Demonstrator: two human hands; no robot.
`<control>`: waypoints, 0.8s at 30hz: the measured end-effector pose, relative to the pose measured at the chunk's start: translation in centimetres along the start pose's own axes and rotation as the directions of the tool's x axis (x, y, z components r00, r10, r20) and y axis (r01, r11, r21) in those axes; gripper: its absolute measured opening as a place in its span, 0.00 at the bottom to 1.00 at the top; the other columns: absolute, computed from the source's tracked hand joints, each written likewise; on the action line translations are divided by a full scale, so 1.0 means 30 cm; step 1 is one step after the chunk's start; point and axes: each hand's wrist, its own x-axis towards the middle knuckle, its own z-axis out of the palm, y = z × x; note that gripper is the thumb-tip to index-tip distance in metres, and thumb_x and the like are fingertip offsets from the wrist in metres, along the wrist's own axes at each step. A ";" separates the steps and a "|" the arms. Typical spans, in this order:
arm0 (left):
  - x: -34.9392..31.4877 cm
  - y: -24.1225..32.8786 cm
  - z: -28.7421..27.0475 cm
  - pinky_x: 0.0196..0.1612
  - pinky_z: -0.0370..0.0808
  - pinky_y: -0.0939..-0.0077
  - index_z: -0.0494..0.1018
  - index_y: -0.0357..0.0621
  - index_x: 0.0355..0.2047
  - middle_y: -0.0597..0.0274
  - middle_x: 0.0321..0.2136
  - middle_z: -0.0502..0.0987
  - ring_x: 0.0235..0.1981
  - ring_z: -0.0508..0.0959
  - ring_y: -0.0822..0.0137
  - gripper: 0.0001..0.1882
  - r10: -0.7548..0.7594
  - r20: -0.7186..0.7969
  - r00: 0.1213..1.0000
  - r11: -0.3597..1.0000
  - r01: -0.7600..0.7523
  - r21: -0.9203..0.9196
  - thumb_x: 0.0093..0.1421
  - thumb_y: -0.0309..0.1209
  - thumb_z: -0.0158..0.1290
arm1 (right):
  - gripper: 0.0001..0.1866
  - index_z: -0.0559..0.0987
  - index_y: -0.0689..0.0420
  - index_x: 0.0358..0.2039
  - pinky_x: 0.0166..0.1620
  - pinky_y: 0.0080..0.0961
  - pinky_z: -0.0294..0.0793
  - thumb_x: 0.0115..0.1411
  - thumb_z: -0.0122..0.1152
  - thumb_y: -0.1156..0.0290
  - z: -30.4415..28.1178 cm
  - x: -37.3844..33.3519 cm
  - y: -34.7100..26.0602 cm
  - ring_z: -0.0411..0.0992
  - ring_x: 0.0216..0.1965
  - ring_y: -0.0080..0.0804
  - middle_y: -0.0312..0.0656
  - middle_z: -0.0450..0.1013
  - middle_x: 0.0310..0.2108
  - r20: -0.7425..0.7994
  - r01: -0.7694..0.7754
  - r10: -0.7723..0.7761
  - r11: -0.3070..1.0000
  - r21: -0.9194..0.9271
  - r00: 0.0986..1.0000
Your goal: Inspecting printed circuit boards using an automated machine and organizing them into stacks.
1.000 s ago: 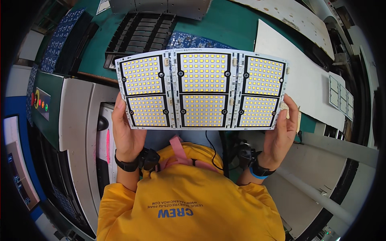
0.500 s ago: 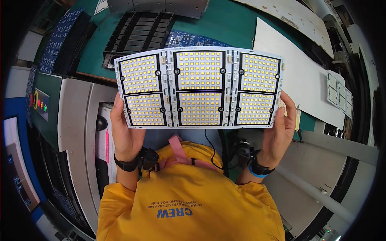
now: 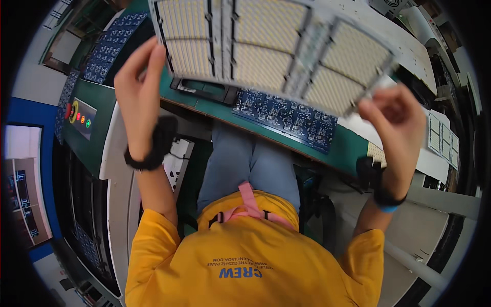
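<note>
Between my two hands hangs a white LED board panel [image 3: 266, 48] with black-framed blocks of small yellow LEDs. It is tilted, its right end lower, and smeared by motion; its top edge runs out of the picture. My left hand [image 3: 140, 77] pinches its left edge between thumb and fingers. At the lower right corner, my right hand [image 3: 394, 110] grips it with thumb and curled fingers, partly blurred. Beneath the panel, on the green bench, lies a blue circuit board [image 3: 286, 120], partly covered from view. A black rack [image 3: 204, 91] shows beside it.
Blue circuit boards [image 3: 112, 48] stand at the far left of the green bench [image 3: 197, 105]. Another LED panel [image 3: 443, 139] lies on the white surface at right. Coloured buttons [image 3: 82, 118] sit on a machine at left, above a lit screen [image 3: 28, 184].
Both hands have carried the LED panel up and away from my body, and it has tipped down at the right. The blue circuit board and my legs have come into view.
</note>
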 end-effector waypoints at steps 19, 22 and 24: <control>0.389 -0.355 0.141 0.35 0.67 0.73 0.68 0.37 0.44 0.57 0.24 0.72 0.27 0.69 0.66 0.20 -0.210 0.277 0.938 0.957 0.139 0.255 0.60 0.41 0.45 | 0.09 0.76 0.61 0.24 0.31 0.25 0.74 0.45 0.65 0.69 0.322 0.410 0.238 0.76 0.25 0.34 0.43 0.75 0.21 -0.032 0.392 -0.472 0.766 -0.509 0.881; 0.391 -0.357 0.154 0.37 0.67 0.78 0.66 0.37 0.48 0.60 0.33 0.73 0.35 0.70 0.70 0.22 -0.178 0.308 0.935 0.956 0.089 0.280 0.61 0.43 0.44 | 0.10 0.75 0.61 0.23 0.30 0.26 0.74 0.46 0.65 0.69 0.314 0.420 0.242 0.75 0.24 0.37 0.43 0.75 0.21 -0.010 0.387 -0.482 0.716 -0.581 0.876; 0.397 -0.386 0.158 0.38 0.67 0.82 0.64 0.38 0.50 0.65 0.39 0.73 0.40 0.69 0.75 0.24 -0.125 0.303 0.945 0.966 0.046 0.256 0.62 0.44 0.44 | 0.10 0.74 0.60 0.25 0.29 0.28 0.74 0.47 0.64 0.69 0.310 0.431 0.249 0.75 0.24 0.40 0.45 0.74 0.21 0.024 0.408 -0.502 0.675 -0.615 0.865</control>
